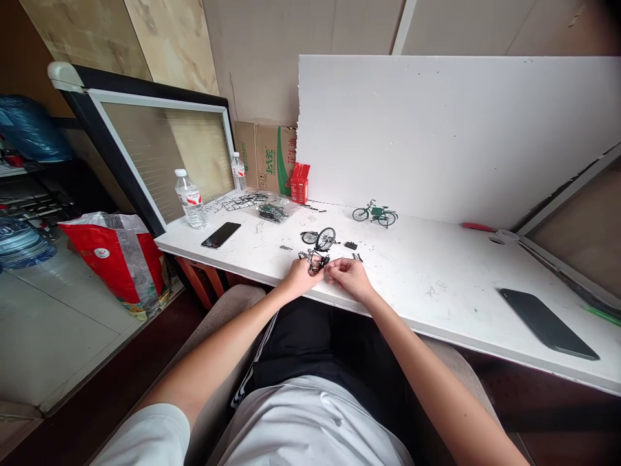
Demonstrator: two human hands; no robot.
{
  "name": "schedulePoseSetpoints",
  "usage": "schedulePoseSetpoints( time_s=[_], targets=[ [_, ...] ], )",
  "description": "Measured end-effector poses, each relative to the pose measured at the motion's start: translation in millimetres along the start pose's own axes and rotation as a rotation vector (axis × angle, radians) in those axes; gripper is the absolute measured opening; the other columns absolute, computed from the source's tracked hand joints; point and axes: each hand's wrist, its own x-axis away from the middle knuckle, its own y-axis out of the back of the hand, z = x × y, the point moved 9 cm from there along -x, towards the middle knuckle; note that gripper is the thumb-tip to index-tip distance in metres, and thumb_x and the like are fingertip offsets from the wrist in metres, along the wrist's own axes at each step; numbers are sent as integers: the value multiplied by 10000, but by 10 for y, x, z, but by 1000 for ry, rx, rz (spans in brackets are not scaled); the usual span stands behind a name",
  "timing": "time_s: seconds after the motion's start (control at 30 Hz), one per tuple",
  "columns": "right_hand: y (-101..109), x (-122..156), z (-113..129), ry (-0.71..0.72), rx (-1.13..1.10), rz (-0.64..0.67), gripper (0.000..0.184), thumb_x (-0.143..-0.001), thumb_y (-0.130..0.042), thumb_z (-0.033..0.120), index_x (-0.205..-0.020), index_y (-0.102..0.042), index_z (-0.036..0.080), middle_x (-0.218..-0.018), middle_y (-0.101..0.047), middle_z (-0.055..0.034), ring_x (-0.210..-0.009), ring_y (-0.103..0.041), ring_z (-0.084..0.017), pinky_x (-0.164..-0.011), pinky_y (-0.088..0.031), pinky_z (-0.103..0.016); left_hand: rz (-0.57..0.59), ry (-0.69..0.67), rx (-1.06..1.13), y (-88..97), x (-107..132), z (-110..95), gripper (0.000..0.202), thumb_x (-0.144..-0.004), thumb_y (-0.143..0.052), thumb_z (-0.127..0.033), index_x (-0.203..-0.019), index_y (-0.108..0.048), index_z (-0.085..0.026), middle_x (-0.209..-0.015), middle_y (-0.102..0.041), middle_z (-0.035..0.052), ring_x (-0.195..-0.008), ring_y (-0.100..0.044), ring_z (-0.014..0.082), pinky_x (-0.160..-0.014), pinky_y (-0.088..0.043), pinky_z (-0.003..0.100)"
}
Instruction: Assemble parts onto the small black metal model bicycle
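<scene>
Model bicycle (317, 259), black and only partly built, is sitting at the near edge of the white table (436, 278), directly in front of the seated person. The left hand (299, 277) is pinching the small frame from its left side with the fingers drawn together. The right hand (350, 276) is closing on it from the right, its fingertips pressed against the same frame. Which part each fingertip is touching is too small to tell. A spoked wheel (325, 238) is standing up from the frame just behind the hands, and a loose wheel (309, 237) is lying just beside it.

A finished green bicycle model (375, 214) is standing farther back, in front of the white foam board (456, 129). A clear bag of parts (274, 209) is lying to the back left, near a red carton (299, 183) and a cardboard box (266, 157). A water bottle (191, 199) is standing at the left corner, with a black phone (221, 234) lying near it. A second dark phone (548, 322) is lying well apart at the right.
</scene>
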Motion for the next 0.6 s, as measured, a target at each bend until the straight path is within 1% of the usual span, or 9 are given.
schedulePoseSetpoints(
  time_s=[0.13, 0.27, 0.37, 0.5, 0.6],
  targets=[
    [-3, -15, -19, -1, -20, 1, 354, -771, -774, 517, -838, -712, 174, -640, -707, -47, -537, -578, -144, -475, -439, -256, 16, -53, -96, 6, 23, -93, 117, -880, -724, -306, -852, -710, -194, -706, -700, 39, -637, -581, 157, -657, -444, 262],
    [0, -14, -17, 16, -34, -7, 360, -775, -787, 528, -825, -701, 181, -654, -703, -47, -534, -567, -140, -486, -448, -265, 15, -77, -155, 11, 28, -134, 146, -915, -680, -310, -834, -683, -189, -681, -674, 26, -601, -544, 139, -619, -397, 258],
    [2, -12, -20, 20, -41, -14, 406, -779, -791, 576, -824, -688, 186, -650, -691, -42, -531, -559, -140, -495, -459, -274, 11, -79, -142, 7, 17, -124, 165, -917, -683, -329, -838, -685, -184, -684, -677, 29, -604, -539, 139, -614, -398, 258],
    [9, -15, -35, 25, -51, -19, 450, -785, -796, 620, -841, -673, 191, -652, -679, -39, -511, -534, -133, -476, -442, -274, 12, -57, -95, 5, -6, -68, 160, -898, -709, -331, -871, -710, -174, -746, -719, 52, -649, -584, 155, -641, -444, 260],
    [22, -19, -36, 40, -45, -27, 453, -804, -789, 631, -854, -671, 197, -666, -679, -42, -499, -517, -130, -463, -429, -276, 20, -52, -69, 2, -18, -26, 169, -907, -697, -334, -864, -709, -171, -742, -718, 50, -651, -598, 155, -633, -447, 258]
  ],
)
